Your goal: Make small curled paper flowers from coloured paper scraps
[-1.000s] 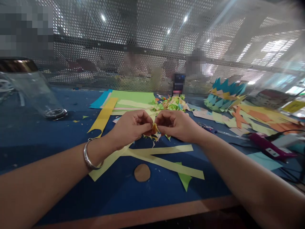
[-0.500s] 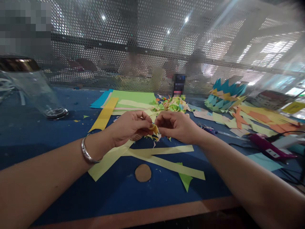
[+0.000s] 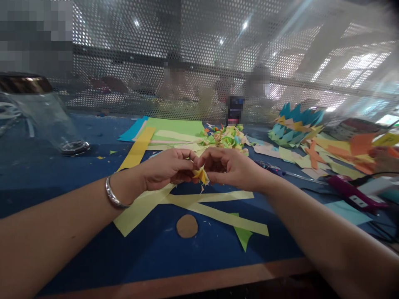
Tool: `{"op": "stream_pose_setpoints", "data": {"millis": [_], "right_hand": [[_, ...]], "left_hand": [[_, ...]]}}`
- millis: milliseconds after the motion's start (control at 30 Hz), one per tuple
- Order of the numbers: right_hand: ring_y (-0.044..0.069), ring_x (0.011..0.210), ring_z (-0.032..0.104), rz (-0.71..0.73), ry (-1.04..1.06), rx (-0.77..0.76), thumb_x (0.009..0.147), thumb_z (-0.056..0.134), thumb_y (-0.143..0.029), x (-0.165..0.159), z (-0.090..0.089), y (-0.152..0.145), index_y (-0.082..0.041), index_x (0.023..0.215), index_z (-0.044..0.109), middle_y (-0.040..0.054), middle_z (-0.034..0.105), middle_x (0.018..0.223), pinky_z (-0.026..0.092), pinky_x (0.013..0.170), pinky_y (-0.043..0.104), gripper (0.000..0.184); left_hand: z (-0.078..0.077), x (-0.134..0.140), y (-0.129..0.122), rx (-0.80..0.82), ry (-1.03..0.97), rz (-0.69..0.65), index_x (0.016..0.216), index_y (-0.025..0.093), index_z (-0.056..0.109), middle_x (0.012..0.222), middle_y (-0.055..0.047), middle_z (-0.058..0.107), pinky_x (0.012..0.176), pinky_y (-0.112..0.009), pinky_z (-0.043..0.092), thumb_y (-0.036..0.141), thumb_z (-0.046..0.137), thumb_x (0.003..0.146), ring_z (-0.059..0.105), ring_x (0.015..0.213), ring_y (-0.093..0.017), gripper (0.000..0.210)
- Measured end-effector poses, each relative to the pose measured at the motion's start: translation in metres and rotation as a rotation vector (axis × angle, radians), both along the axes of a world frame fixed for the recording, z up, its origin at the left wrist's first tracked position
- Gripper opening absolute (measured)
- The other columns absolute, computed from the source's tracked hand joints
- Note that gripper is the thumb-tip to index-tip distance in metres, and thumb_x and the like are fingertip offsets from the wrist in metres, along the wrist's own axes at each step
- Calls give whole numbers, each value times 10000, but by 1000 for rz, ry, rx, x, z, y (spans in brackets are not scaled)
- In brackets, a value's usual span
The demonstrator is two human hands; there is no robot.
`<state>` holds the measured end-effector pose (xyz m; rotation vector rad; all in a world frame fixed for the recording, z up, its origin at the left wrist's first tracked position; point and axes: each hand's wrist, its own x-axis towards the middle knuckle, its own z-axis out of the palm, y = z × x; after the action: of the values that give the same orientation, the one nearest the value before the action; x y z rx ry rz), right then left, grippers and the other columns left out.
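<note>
Right now, my left hand (image 3: 170, 169) pinches a folded yellow paper piece (image 3: 202, 176) between thumb and fingers, raised above the far end of the pale strips. My right hand (image 3: 230, 167) curls in at its right edge, thumb against the paper; whether those fingers grip it, I can't say. Nearer me lie 2 narrow pale yellow paper strips (image 3: 222, 217), a round brown disc (image 3: 187, 226) and, to the right, a green paper scrap (image 3: 243, 238). A glass bottle (image 3: 60, 120) stands far left; at far right, another person's hand (image 3: 385, 157) is beside orange paper (image 3: 363, 144).
</note>
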<state>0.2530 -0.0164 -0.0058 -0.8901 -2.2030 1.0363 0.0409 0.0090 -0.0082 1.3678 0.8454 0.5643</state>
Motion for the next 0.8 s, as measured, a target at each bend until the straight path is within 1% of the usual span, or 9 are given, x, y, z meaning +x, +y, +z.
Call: {"op": "stream_pose_setpoints", "data": {"millis": [133,200,333,433,533,600,667,733,800], "right_hand": [[114,661,570,44,-29,-42,834,612,-116,0,1,-1,-196,1013,571,-24,597,767,447,599,246,200],[109,666,565,52,-31,-58,822,613,-105,0,0,-1,-202,983,558,-29,585,773,455,608,242,196],[106,641,571,19,-5,-53,803,616,-96,2,-2,2,-208,944,529,-38,580,750,468,612,248,200],[107,624,577,-49,18,-18,788,631,-109,3,-3,5,-201,941,538,-39,577,741,469,604,254,202],[108,625,580,-120,56,10,770,641,-121,3,-3,6,-187,939,560,-38,570,726,466,603,253,199],[111,628,586,-137,75,9,762,640,-121,2,-3,6,-178,939,568,-35,577,720,466,602,253,199],[113,624,593,-130,74,-6,757,643,-125,1,-3,6,-173,941,574,-30,593,718,470,595,253,202],[113,614,597,-121,65,-15,757,649,-135,0,-3,6,-170,937,582,-29,603,703,472,586,250,195],[112,607,595,-125,64,-7,764,650,-145,0,-4,6,-166,930,589,-29,603,685,475,585,249,178]], "left_hand": [[0,1,-3,11,4,-53,823,187,660,715,-14,705,578,-177,440,176,694,779,637,618,-95,57],[-1,2,-4,6,3,-54,808,185,660,711,-11,699,588,-186,459,188,701,779,641,620,-100,50],[-1,4,-2,-59,-45,55,783,183,650,726,-4,690,577,-190,480,199,736,758,671,643,-114,90],[-1,4,3,-135,-130,153,798,182,658,743,-25,702,569,-198,494,163,728,751,690,669,-127,86],[-1,1,6,-164,-194,156,839,172,672,779,-42,706,570,-201,503,89,720,728,700,702,-134,147],[-1,0,8,-157,-181,137,857,167,668,780,-33,700,581,-197,508,82,736,727,685,663,-111,170],[-2,-1,8,-143,-134,125,886,169,661,779,-26,699,582,-191,504,122,764,735,662,625,-91,189],[-3,-1,7,-117,-97,118,908,174,652,780,-22,695,587,-195,502,160,780,738,654,626,-90,213],[-4,0,6,-46,-90,136,899,174,639,766,-18,686,614,-209,506,164,771,742,655,655,-100,205]]}}
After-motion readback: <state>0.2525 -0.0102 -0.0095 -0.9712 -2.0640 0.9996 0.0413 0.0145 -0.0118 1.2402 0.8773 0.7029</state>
